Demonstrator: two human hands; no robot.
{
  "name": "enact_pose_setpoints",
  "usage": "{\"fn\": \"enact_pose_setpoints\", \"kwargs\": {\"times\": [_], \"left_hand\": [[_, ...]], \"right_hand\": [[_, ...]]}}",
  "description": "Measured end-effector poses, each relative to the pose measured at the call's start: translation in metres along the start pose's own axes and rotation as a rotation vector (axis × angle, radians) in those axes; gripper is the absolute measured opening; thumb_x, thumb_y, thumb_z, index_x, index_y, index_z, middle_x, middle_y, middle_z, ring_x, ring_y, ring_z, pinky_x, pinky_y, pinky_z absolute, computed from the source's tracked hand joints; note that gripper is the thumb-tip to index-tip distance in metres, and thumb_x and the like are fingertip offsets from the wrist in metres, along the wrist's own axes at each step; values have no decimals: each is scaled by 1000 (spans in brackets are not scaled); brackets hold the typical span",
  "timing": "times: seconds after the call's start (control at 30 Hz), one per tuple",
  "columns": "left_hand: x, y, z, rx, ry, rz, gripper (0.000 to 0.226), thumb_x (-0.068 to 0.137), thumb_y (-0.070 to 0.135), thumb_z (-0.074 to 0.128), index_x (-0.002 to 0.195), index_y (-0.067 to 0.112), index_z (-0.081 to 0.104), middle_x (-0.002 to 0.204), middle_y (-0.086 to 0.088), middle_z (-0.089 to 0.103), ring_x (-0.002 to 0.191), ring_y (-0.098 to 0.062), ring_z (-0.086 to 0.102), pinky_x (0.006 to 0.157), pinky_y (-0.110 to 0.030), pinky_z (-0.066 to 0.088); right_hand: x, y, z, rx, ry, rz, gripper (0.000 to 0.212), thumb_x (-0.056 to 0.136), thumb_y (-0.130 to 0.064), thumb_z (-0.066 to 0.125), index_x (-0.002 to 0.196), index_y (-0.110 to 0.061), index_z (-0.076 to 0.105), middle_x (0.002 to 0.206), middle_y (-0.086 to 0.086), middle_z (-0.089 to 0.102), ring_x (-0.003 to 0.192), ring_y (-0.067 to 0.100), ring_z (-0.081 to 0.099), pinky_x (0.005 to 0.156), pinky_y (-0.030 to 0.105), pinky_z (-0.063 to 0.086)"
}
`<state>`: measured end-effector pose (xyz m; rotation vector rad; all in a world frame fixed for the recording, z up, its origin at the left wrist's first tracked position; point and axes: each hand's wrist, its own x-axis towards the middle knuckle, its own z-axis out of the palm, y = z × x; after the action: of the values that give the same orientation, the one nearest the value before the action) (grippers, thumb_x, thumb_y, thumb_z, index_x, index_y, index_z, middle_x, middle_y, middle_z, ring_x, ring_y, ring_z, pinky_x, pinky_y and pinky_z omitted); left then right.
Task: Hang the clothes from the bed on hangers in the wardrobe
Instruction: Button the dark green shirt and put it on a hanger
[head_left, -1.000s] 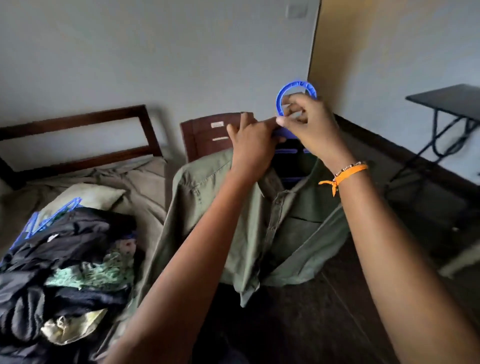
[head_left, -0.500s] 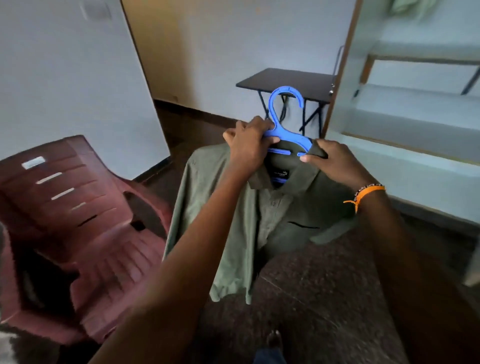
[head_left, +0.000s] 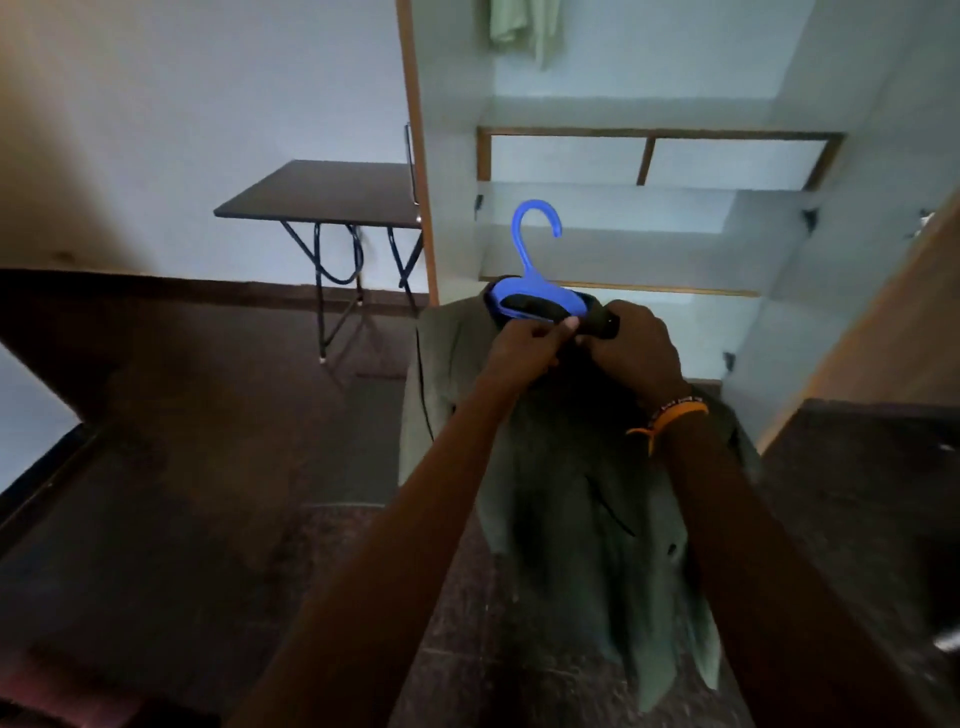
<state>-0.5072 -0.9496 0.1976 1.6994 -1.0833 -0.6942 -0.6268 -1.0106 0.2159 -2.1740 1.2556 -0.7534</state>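
Observation:
An olive green shirt hangs on a blue plastic hanger, held up in front of me before the open wardrobe. My left hand pinches the shirt's collar just below the hanger's shoulder. My right hand, with an orange band at the wrist, grips the collar on the right side. The hanger's hook points up and is free. The shirt's front hangs down past my forearms.
The wardrobe has pale shelves with wooden edges, and a light green garment hangs at its top. A dark folding table stands to the left against the wall. The wardrobe's open door is at the right. The floor is dark.
I have turned from the bed and chair toward the wardrobe. My right hand moved from the hanger's hook down to the collar, and both hands now meet at the collar.

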Motion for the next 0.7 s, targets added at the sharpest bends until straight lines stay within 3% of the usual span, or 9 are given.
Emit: {"fn": "enact_pose_setpoints", "kwargs": {"times": [0.17, 0.27, 0.37, 0.47, 0.53, 0.6, 0.7], "left_hand": [[66, 22, 45, 66, -53, 37, 36, 89, 40, 61, 81, 6, 68, 63, 0, 57, 60, -11, 54, 64, -21, 43], [111, 37, 69, 50, -37, 16, 37, 85, 43, 66, 64, 14, 55, 59, 2, 53, 54, -6, 49, 54, -14, 37], [172, 52, 99, 13, -9, 6, 37, 80, 39, 73, 60, 17, 51, 55, 4, 50, 50, -5, 46, 47, -9, 34], [234, 68, 125, -86, -22, -23, 29, 79, 32, 74, 64, 16, 55, 60, 2, 55, 54, -7, 51, 53, -13, 40], [270, 77, 139, -123, -24, -48, 25, 78, 28, 76, 67, 15, 57, 63, 1, 56, 57, -8, 52, 57, -16, 43], [307, 85, 151, -165, -15, -77, 24, 76, 27, 78, 69, 14, 59, 65, 0, 58, 61, -9, 54, 61, -19, 47], [361, 92, 163, -217, -12, -93, 26, 74, 29, 79, 76, 10, 62, 73, -3, 61, 71, -14, 58, 73, -26, 51]], "right_hand": [[47, 34, -20, 228, -30, 81, 28, 84, -9, 60, 108, -12, 47, 79, -1, 57, 69, 11, 55, 58, 23, 45], [84, 53, -27, 262, -36, 47, 32, 83, 1, 56, 110, -8, 42, 80, 2, 55, 74, 17, 56, 65, 35, 50], [141, 87, -44, 259, -38, 24, 33, 84, 3, 52, 111, -12, 40, 87, 9, 60, 79, 23, 60, 66, 35, 51], [194, 118, -69, 317, -127, 3, 40, 86, 7, 51, 114, -19, 38, 99, 7, 62, 84, 19, 63, 71, 33, 53], [223, 137, -85, 312, -151, 24, 37, 88, 2, 55, 116, -18, 41, 102, 4, 61, 86, 16, 62, 73, 29, 51], [254, 158, -98, 155, -170, 25, 26, 90, -12, 59, 115, -14, 51, 100, 6, 62, 88, 19, 61, 78, 34, 51], [299, 177, -105, 24, -187, 8, 16, 93, -24, 56, 99, -10, 62, 94, 7, 63, 88, 21, 60, 81, 38, 49]]}}
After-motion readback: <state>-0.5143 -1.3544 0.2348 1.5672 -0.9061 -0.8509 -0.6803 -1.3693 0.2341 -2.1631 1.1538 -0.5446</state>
